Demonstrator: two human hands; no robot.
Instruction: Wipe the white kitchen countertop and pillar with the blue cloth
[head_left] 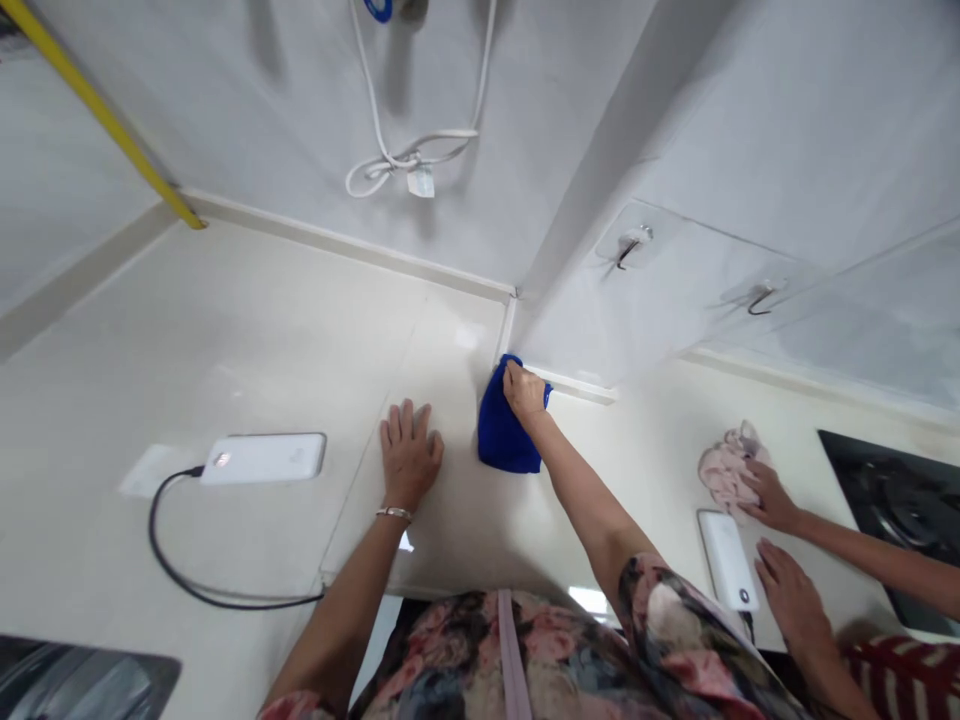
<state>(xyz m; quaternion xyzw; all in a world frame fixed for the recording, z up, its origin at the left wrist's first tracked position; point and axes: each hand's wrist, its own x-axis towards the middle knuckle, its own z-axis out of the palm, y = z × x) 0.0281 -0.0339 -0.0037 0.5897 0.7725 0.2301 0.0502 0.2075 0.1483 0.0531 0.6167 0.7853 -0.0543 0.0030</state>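
Observation:
My right hand is closed on a blue cloth, pressing it where the counter meets the raised white edging by the wall corner. The lower part of the cloth hangs loose and spreads over the counter below my fingers. To its left, my left hand lies flat on the cream counter with its fingers apart, holding nothing. A bracelet circles that wrist. The tips of my right fingers are partly hidden in the cloth.
A white power bank with a black cable lies to the left. At the right, a co-worker's hand holds a pink cloth beside another white power bank and a black stove. Hooks and a bundled white cord hang on the walls.

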